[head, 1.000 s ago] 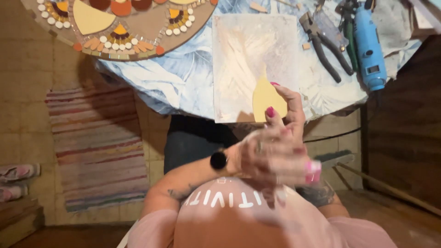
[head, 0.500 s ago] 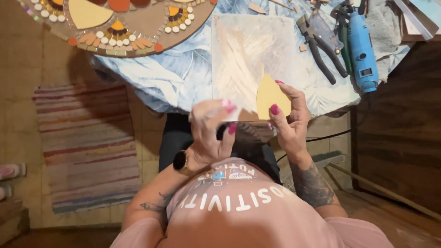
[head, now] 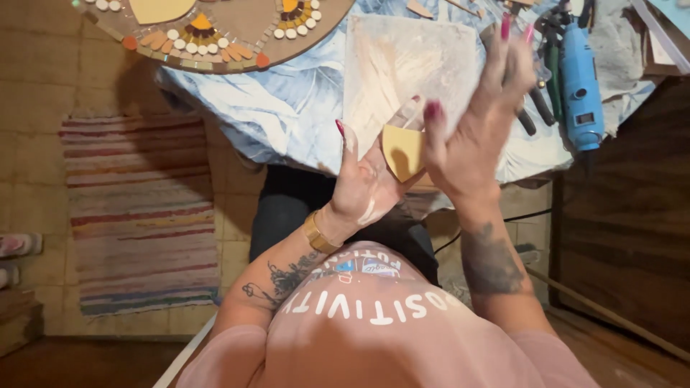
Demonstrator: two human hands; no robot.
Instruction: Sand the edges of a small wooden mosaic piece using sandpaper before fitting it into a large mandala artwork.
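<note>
A: Item one, yellow tile piece [head: 401,149]. Where do you log it?

B: I log it between both hands, at the table edge [head: 287,154], just in front of the pale square board [head: 410,65]. Left hand [head: 366,183]: palm up, fingers spread, the piece resting against its fingertips, not clenched. Right hand [head: 478,122]: fingers fanned and raised, thumb on the piece's right edge; a light pinch, I judge.

A: Orientation?

B: Teardrop outline, long axis roughly upright in the head view, rounded end toward the body; the narrow end, toward the board, is hidden by fingers.

A: Progress?

B: Round mosaic panel [head: 215,36]: several tiled motifs laid, much bare brown ground left. This piece is unplaced, I judge. Blue rotary tool [head: 578,79] and pliers [head: 535,108] lie idle at the right.
</note>
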